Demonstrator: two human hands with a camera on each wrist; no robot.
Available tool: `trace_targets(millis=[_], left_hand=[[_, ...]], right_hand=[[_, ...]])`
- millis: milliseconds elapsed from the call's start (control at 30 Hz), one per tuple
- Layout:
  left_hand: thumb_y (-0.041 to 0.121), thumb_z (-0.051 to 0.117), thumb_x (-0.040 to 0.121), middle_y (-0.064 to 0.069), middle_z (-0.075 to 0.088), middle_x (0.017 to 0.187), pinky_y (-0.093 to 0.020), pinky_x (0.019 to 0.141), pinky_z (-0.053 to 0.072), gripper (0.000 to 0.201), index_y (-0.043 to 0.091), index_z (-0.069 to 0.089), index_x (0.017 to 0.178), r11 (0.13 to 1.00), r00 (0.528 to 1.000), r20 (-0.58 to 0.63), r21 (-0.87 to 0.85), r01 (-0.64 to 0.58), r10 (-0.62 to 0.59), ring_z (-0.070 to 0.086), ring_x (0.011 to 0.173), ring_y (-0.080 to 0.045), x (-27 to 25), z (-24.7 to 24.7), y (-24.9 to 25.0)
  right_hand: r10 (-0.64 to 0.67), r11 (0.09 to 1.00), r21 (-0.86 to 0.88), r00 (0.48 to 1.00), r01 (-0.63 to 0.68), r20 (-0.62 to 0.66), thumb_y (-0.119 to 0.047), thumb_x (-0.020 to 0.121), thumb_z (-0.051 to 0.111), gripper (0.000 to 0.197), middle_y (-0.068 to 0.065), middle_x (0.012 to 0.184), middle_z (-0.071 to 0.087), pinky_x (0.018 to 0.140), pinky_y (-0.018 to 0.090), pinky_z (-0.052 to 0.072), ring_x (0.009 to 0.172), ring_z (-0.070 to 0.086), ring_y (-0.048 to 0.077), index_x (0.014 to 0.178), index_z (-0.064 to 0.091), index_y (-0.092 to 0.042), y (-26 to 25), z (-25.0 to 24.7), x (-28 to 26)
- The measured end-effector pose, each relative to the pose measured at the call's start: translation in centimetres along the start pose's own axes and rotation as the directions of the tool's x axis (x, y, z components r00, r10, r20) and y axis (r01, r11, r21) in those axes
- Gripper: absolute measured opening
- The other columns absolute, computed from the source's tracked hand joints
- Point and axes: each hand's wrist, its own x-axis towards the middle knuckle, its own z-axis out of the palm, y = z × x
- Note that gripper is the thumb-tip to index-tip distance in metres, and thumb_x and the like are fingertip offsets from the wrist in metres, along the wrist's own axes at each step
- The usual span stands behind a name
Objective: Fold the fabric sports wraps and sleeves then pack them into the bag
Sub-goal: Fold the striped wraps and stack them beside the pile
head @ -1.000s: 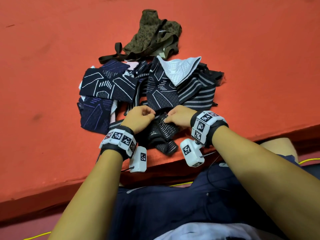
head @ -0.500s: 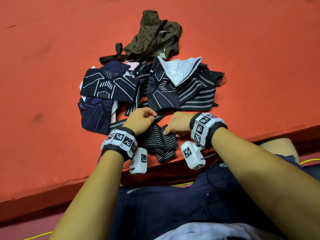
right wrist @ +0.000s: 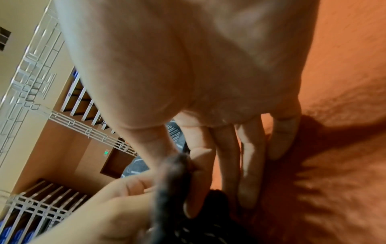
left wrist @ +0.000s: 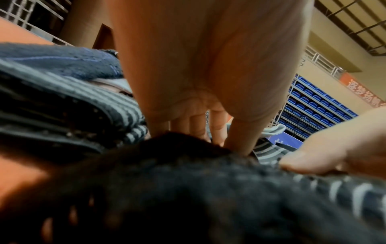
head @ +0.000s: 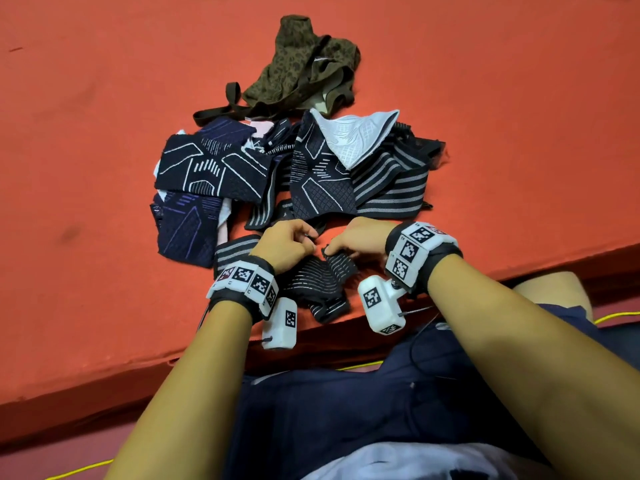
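A black sleeve with thin grey stripes (head: 318, 282) lies bunched at the near edge of the red mat (head: 104, 168). My left hand (head: 289, 242) pinches its far edge with curled fingers, and my right hand (head: 349, 242) pinches the same edge between thumb and forefinger (right wrist: 200, 165). In the left wrist view the sleeve (left wrist: 208, 189) fills the foreground below my fingers (left wrist: 196, 122). Beyond my hands sits a pile of wraps (head: 311, 174): dark patterned pieces, striped bands and a white piece (head: 353, 136). An olive leopard-print bag (head: 304, 67) lies behind the pile.
The mat's front edge (head: 519, 268) runs diagonally just under my wrists, with my lap (head: 346, 403) below it. A yellow cord (head: 616, 317) lies on the floor at right. Bare red mat spreads left and right of the pile.
Both hands have drawn the striped sleeve toward the mat's near edge and shifted their pinch along its far edge; the sleeve now lies more spread between my wrists.
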Motion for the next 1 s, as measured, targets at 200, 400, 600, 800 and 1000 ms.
trace_targets(millis=[200, 400, 600, 800, 1000], left_hand=[[0.012, 0.067, 0.087, 0.004, 0.071, 0.081, -0.026, 0.082, 0.05, 0.015, 0.027, 0.069, 0.09, 0.999, 0.998, -0.051, 0.035, 0.03, -0.028, 0.063, 0.078, -0.011, 0.0, 0.6, -0.8], [0.019, 0.068, 0.088, 0.007, 0.069, 0.078, -0.021, 0.076, 0.044, 0.007, 0.025, 0.07, 0.09, 0.997, 0.996, -0.072, 0.059, 0.052, -0.048, 0.061, 0.078, -0.009, 0.3, 0.8, -1.2], [0.017, 0.066, 0.086, 0.003, 0.074, 0.083, -0.026, 0.083, 0.051, 0.011, 0.027, 0.069, 0.085, 0.997, 0.996, -0.08, 0.047, 0.053, -0.05, 0.065, 0.081, -0.012, 0.3, 1.1, -1.5], [0.013, 0.069, 0.085, 0.01, 0.071, 0.076, -0.021, 0.081, 0.048, 0.013, 0.026, 0.068, 0.087, 0.998, 0.996, -0.064, 0.025, 0.058, -0.056, 0.064, 0.078, -0.007, 0.3, 0.8, -1.3], [0.011, 0.068, 0.085, 0.011, 0.069, 0.074, -0.019, 0.079, 0.048, 0.015, 0.026, 0.068, 0.088, 0.997, 0.997, -0.064, 0.051, 0.054, -0.051, 0.063, 0.076, -0.005, 0.1, 0.8, -1.0]], right_hand=[[0.017, 1.0, 0.02, 1.0, -0.017, -0.01, -0.032, 0.084, 0.072, 0.029, -0.003, 0.06, 0.057, 0.062, 0.03, 0.043, 0.059, 0.053, 0.014, 0.065, 0.057, -0.017, 0.1, 1.4, 0.5], [-0.006, 0.988, 0.154, 1.0, 0.001, 0.028, -0.033, 0.076, 0.073, 0.042, 0.012, 0.103, 0.076, 0.1, 0.052, 0.052, 0.102, 0.071, 0.03, 0.106, 0.073, -0.004, 1.6, 1.6, 1.8], [-0.05, 0.999, 0.003, 0.993, 0.05, 0.107, -0.025, 0.095, 0.065, 0.014, -0.001, 0.085, 0.064, 0.067, 0.017, 0.044, 0.081, 0.059, 0.014, 0.092, 0.066, -0.011, 0.4, 1.2, -1.9], [0.046, 0.993, -0.105, 0.998, -0.049, -0.031, -0.031, 0.085, 0.077, 0.029, 0.008, 0.096, 0.069, 0.071, 0.032, 0.047, 0.083, 0.061, 0.02, 0.099, 0.068, -0.007, 0.4, 1.2, -1.7], [0.087, 0.989, 0.103, 0.984, -0.103, 0.153, -0.015, 0.094, 0.066, 0.03, 0.018, 0.104, 0.074, 0.093, 0.043, 0.058, 0.092, 0.074, 0.034, 0.114, 0.064, 0.008, 0.2, 2.9, -2.1]])
